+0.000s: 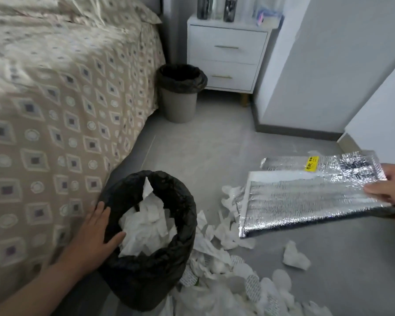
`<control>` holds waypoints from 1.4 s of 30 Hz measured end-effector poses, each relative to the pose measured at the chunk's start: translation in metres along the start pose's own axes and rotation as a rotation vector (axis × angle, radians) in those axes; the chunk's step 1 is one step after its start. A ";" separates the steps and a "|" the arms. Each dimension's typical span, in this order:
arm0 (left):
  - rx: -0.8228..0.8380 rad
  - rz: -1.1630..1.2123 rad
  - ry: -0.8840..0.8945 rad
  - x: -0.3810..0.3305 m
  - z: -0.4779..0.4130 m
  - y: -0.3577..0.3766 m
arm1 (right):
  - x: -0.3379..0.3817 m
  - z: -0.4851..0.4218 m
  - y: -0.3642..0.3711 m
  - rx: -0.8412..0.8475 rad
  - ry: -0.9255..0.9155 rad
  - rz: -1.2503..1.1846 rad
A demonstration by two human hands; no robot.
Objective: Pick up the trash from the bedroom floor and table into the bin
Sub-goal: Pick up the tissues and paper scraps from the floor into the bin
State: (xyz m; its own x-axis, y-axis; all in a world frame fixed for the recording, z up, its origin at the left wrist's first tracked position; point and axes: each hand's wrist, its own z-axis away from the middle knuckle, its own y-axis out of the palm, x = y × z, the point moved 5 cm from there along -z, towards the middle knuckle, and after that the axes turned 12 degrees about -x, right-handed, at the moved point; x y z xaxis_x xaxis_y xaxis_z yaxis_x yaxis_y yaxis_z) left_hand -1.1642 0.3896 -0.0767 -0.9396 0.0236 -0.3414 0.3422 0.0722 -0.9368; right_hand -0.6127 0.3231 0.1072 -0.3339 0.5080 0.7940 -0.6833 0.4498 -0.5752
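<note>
A bin lined with a black bag (183,215) stands near the bed, with crumpled white tissues inside. My left hand (98,233) grips its left rim, the thumb hooked over the edge. My right hand (390,190) holds a flat silver foil insulated bag (306,201) by its right end, lifted above the floor to the right of the bin. Several crumpled white tissues (224,231) and wrappers lie scattered on the grey floor between and below the bin and the foil bag. One loose tissue (294,256) lies apart at the right.
A second grey bin with a black liner (180,108) stands farther back by the white nightstand (226,53), whose top holds bottles. The bed with a patterned cover (55,110) fills the left. A wall corner (306,87) juts in at the right.
</note>
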 end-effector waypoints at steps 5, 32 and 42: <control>-0.007 0.080 -0.028 -0.006 -0.003 0.005 | 0.053 0.023 0.034 0.038 -0.103 -0.103; 0.070 0.204 0.077 0.005 0.011 0.011 | 0.085 0.112 0.343 0.321 -0.710 0.697; 0.057 0.187 0.095 0.002 0.012 0.013 | 0.026 0.104 0.395 0.407 -0.617 0.859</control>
State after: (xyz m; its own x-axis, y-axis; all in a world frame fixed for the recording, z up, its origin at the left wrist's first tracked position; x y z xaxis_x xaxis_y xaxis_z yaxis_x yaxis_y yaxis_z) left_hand -1.1611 0.3791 -0.0906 -0.8546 0.1254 -0.5039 0.5081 0.0018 -0.8613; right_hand -0.9586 0.4374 -0.0790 -0.9805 0.0336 0.1936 -0.1964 -0.2026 -0.9594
